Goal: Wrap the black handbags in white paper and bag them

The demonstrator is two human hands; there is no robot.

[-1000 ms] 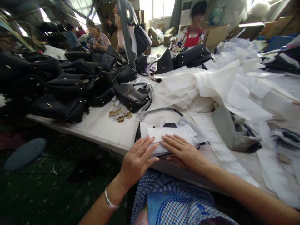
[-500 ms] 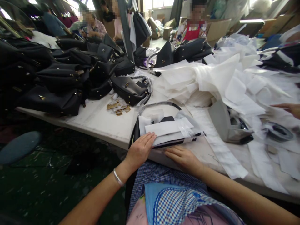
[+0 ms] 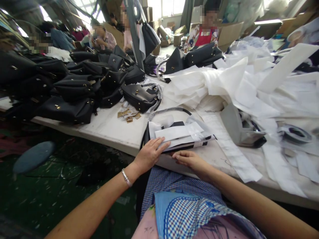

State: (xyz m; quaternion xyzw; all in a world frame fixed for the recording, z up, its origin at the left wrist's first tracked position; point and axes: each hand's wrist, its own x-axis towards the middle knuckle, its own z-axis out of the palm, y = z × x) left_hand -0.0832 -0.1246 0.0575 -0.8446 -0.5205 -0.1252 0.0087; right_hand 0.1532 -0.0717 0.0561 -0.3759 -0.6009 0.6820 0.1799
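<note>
A black handbag (image 3: 179,148) lies at the table's front edge, its black strap (image 3: 183,110) looped behind it. White paper pieces (image 3: 178,132) and clear plastic wrap cover its upper side. My left hand (image 3: 151,153) rests on the bag's near left corner, fingers stretched out flat over the paper. Just in front of the bag, by the table edge, is my right hand (image 3: 190,160). Its thumb and fingertips come together in a pinch; whatever they hold, if anything, is too small to make out.
Black handbags (image 3: 72,109) are heaped on the left, with small brown and white tags (image 3: 129,114) beside them. White paper sheets (image 3: 224,79) pile up on the right, near a grey tape dispenser (image 3: 239,127) and a tape roll (image 3: 295,133). A blue stool (image 3: 35,156) stands lower left. Several people work beyond.
My right hand has gone from lying flat along the bag's front edge to a pinch. My left hand stays on the bag, its fingers a little more spread.
</note>
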